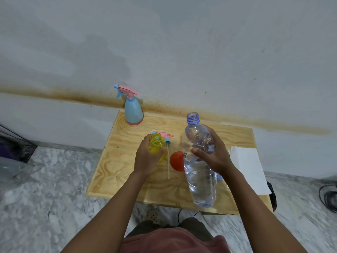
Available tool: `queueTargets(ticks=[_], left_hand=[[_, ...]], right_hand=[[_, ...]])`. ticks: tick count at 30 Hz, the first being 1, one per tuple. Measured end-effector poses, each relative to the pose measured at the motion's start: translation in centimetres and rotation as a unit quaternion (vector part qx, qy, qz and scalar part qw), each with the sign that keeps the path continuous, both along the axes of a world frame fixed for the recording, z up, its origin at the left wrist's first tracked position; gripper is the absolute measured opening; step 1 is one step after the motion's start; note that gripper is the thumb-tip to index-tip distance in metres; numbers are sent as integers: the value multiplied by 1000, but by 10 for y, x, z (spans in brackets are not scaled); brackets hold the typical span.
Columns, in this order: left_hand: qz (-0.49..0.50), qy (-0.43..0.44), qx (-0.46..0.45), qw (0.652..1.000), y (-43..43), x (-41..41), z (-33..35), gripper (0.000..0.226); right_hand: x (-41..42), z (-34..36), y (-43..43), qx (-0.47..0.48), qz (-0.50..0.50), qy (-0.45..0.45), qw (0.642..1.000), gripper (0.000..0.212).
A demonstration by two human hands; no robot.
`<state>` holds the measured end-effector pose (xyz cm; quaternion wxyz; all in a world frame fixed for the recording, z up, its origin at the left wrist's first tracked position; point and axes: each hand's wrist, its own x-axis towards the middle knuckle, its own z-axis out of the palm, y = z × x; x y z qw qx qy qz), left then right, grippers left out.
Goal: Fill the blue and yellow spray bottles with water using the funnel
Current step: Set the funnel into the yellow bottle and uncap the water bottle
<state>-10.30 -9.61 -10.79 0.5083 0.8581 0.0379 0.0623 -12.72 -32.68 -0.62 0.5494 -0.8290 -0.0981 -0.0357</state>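
The yellow spray bottle [156,143] stands uncapped on the wooden table [116,161], and my left hand [145,157] is wrapped around its body. Its pink and blue spray head [166,138] with the dip tube lies on the table just right of it. My right hand [213,152] holds a large clear water bottle [199,172], uncapped and lifted above the table, with water in its lower part. A red funnel [176,160] lies on the table between my hands, partly hidden by the water bottle. The blue spray bottle [133,111] stands capped at the far left of the table.
White paper sheets [249,168] lie at the table's right side. A small blue thing [219,177], perhaps the cap, peeks out behind the water bottle. The table stands against a stained wall. A dark bag [14,143] sits on the floor at left, and cables [328,196] at right.
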Motion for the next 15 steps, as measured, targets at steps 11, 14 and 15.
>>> queueTargets(ticks=[11,14,15], left_hand=[[-10,19,-27,999,-1,-2,10,50],[-7,20,-31,999,-1,-2,9,52],[-7,21,-33,999,-1,-2,8,53]], right_hand=[[11,-6,-14,44,-145,-85,985,80],[12,-7,-12,86,-192,-100,973,80],[12,-8,-11,92,-207,-105,968,82]])
